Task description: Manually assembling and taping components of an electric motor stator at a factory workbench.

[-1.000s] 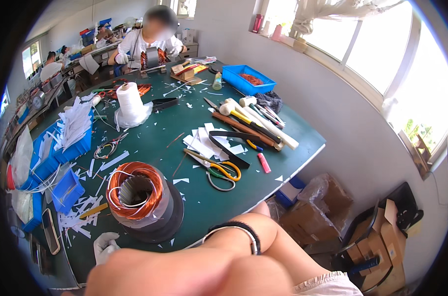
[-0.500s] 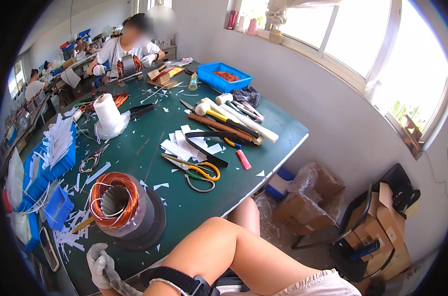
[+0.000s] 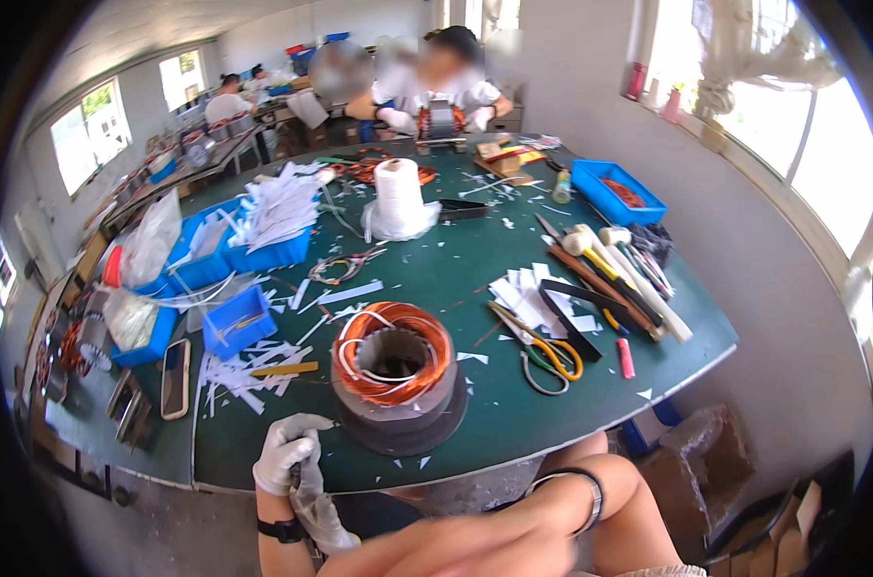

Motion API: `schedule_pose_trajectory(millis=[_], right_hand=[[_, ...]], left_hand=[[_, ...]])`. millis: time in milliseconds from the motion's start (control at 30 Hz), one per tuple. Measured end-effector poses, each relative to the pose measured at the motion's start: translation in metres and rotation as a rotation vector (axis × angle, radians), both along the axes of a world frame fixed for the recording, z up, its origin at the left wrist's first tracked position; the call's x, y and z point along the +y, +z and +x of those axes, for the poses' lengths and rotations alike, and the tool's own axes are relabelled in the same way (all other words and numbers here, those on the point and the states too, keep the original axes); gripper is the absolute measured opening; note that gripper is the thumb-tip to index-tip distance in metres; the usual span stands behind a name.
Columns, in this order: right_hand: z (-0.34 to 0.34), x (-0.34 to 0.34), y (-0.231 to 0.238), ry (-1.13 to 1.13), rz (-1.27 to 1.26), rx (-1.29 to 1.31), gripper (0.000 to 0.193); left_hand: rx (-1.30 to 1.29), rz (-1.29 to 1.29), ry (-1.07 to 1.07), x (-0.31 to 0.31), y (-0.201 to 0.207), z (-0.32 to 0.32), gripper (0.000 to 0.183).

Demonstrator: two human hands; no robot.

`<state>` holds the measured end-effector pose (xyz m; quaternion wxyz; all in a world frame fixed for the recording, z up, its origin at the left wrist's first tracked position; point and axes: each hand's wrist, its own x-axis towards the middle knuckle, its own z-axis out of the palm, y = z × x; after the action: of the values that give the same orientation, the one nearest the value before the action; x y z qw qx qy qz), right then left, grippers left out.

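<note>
My left hand (image 3: 290,450), in a white glove, is closed near the table's front edge. A loose-looking white glove (image 3: 321,514) hangs from its fingers. My right hand (image 3: 455,546) is bare and blurred by motion at the lower edge, its fingers pointing left; their pose is smeared. Just beyond my left hand stands a motor stator (image 3: 394,399) with orange copper windings round its open bore and white cord on them. It rests upright on a dark round base (image 3: 403,438), and neither hand touches it.
Scissors (image 3: 542,351), paper strips, mallets (image 3: 600,255) and a red marker-like stick (image 3: 627,358) lie to the right. A cone of white thread (image 3: 398,197) stands farther back. Blue bins (image 3: 263,252) and a phone (image 3: 176,380) are left. Across the table, a gloved person handles another stator (image 3: 441,123).
The view has swung left, so the table appears farther right. My right hand has come into view, moving at the lower edge. My left hand still grips the white glove.
</note>
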<state>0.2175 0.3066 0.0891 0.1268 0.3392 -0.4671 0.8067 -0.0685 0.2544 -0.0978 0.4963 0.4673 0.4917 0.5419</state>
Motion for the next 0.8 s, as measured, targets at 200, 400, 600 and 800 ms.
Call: schedule_pose_trajectory(millis=[200,400,600,800], right_hand=[[0.031,-0.072,-0.031,-0.876,-0.367,0.306,0.046],[0.089,0.0,0.032,-0.644,0.084,0.107,0.06],[0.051,0.024,0.04,-0.507,0.104,0.547,0.054],[0.054,0.011,0.052,-0.291,0.176,0.651,0.049]], left_hand=[[-0.049,-0.03,-0.028,0.005,0.012,0.006,0.051],[-0.057,-0.017,-0.059,0.006,0.007,0.003,0.054],[-0.05,-0.037,-0.035,-0.001,0.0,-0.003,0.054],[0.005,0.011,-0.016,-0.004,0.011,0.002,0.056]])
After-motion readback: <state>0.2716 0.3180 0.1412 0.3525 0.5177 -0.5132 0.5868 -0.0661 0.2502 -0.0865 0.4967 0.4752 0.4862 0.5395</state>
